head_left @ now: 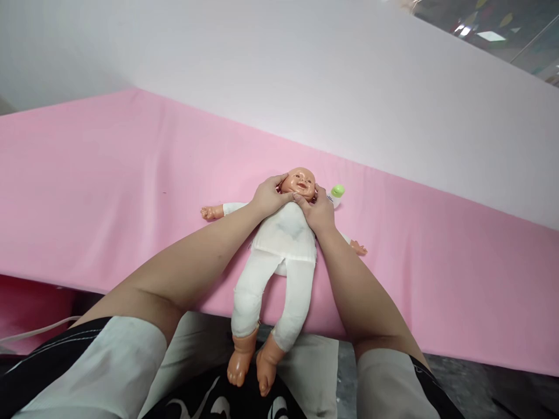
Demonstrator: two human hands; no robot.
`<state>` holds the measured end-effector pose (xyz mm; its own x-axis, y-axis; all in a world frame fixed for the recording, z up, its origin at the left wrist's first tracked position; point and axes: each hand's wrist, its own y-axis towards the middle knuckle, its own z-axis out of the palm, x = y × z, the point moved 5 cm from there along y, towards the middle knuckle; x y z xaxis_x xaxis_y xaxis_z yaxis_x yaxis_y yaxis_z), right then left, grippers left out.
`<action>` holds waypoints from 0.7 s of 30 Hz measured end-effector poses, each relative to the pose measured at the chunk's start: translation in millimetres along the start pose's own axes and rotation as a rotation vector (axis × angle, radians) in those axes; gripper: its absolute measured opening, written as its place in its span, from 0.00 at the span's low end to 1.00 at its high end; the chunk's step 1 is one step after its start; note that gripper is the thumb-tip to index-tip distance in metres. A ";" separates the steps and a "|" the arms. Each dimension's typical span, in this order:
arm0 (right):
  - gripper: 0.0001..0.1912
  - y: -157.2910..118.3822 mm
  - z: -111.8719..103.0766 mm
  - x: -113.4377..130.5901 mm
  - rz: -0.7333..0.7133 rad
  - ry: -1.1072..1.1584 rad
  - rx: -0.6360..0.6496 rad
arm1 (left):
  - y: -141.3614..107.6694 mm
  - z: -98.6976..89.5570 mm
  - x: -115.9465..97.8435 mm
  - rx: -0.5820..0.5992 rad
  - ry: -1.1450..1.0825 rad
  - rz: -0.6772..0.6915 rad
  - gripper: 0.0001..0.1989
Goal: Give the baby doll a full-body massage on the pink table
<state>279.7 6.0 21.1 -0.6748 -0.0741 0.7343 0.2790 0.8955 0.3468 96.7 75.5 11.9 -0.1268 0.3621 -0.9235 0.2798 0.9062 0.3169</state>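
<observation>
At six o'clock, glossy moulded feet [241, 362] overhang the smooth pink cover [117, 227]; the soft-looking, white-clothed doll [283, 224] lies face up at twelve, placement judged done. My left hand [271, 196] and right hand [322, 213] cup its hard, rounded head [300, 177], release not yet made; beyond, at one, the green-topped container [338, 191] appears untouched

Short sleeves [102, 372]: whitish, loose, with black panels [55, 358] outward, thin white lines running along them. Shirt front [257, 401]: black, bold curved white markings. Forearms [187, 256] bare.
</observation>
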 end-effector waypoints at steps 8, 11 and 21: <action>0.40 5.1 1.4 -5.5 -0.078 -0.016 0.039 | 0.4 -1.4 -1.0 -0.010 0.003 0.040 0.33; 0.39 6.9 0.9 -6.2 -0.111 -0.004 0.041 | 2.4 -1.4 5.0 -0.024 -0.042 0.021 0.34; 0.40 5.8 1.2 -11.0 -0.112 0.047 0.003 | 10.2 3.6 22.0 -0.066 -0.341 -0.092 0.29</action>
<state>287.9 12.6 14.4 -0.6690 -0.1938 0.7175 0.2019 0.8817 0.4265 100.2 92.0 -6.0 0.1798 0.1947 -0.9642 0.2188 0.9477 0.2322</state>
